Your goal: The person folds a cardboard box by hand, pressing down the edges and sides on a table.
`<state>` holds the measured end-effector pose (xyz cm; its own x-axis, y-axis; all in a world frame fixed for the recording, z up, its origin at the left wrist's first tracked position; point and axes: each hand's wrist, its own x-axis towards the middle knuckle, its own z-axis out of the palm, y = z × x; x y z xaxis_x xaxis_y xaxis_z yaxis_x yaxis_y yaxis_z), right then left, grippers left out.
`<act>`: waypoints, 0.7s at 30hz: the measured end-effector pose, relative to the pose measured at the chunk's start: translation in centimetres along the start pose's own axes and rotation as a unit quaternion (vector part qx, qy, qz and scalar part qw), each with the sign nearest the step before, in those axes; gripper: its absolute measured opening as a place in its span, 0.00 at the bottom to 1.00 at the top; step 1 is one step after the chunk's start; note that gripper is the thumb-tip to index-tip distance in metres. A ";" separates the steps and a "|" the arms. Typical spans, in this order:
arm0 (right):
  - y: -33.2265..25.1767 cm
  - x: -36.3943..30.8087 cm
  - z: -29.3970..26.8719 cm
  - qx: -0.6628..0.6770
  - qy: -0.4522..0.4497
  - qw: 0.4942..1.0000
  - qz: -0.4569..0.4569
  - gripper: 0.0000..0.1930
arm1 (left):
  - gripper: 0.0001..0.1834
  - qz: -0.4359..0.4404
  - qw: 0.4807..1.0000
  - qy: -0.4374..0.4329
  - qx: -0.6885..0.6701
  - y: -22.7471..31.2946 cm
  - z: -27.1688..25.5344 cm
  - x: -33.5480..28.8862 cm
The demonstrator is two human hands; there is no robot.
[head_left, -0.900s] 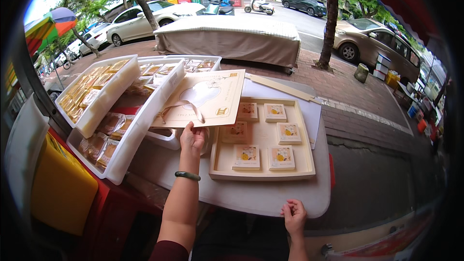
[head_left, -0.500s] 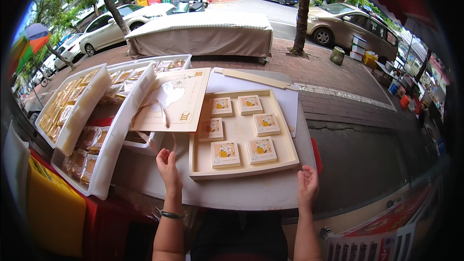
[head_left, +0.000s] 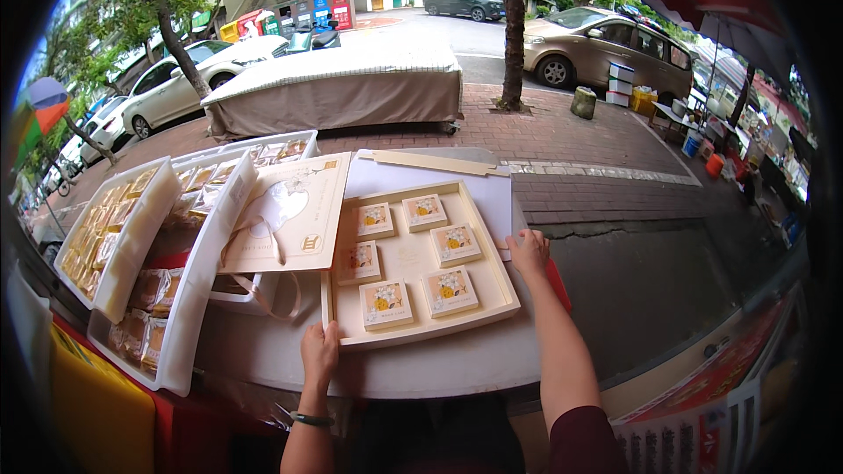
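A shallow cream-coloured box tray [head_left: 421, 336] lies on the table, holding several small square floral boxes [head_left: 385, 303] set apart. My left hand [head_left: 319, 353] is closed on the tray's near left corner, thumb up against its side wall. Beyond the tray's right side, my right hand [head_left: 529, 252] has its fingers curled at the edge of a white sheet [head_left: 493, 202]; what they grip is hidden. Overlapping the tray's left side is a printed cream lid [head_left: 320, 211] with a cut-out window and a ribbon [head_left: 279, 246].
White plastic crates [head_left: 206, 298] of wrapped pastries stand at the left. A flat cream strip [head_left: 430, 162] lies along the table's [head_left: 263, 351] far side. Beyond are a cloth-covered stand [head_left: 342, 92], a tree trunk [head_left: 512, 35] and parked cars [head_left: 606, 48].
My left hand has come onto the tray's near left corner. The right hand has reached forward, from beside the near right corner to the sheet's edge. The whole view has shifted.
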<state>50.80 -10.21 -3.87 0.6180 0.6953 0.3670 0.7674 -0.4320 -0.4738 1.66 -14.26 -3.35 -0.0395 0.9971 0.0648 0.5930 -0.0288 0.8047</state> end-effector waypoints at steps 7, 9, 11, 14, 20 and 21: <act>-2.9 2.1 0.6 -0.078 -0.083 0.978 0.177 0.52 | 0.18 -0.034 0.994 0.009 -0.099 -2.5 -3.3 -2.6; -2.6 2.7 0.8 -0.074 -0.112 0.975 0.177 0.53 | 0.16 -0.055 0.989 -0.004 -0.140 -1.9 -4.3 -3.6; -2.0 3.0 1.0 -0.046 -0.147 0.970 0.188 0.54 | 0.14 -0.081 0.977 -0.015 -0.195 -0.6 -5.3 -4.5; -1.1 3.2 1.6 0.035 -0.212 0.953 0.214 0.55 | 0.12 -0.109 0.963 -0.032 -0.246 -2.3 -6.3 -5.4; 10.2 4.6 2.4 0.281 -0.149 0.933 0.169 0.22 | 0.12 -0.068 0.968 -0.052 -0.235 -2.0 -5.7 -5.7; 9.9 3.7 2.0 0.312 -0.151 0.921 0.178 0.20 | 0.12 -0.073 0.967 -0.041 -0.239 -2.2 -6.2 -5.9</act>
<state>60.35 -10.76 -8.78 0.6640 0.7417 -0.0947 0.2200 -0.3148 -0.9233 -4.44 -20.50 -1.87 -0.0193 0.9946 -0.1022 0.1446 0.1039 0.9840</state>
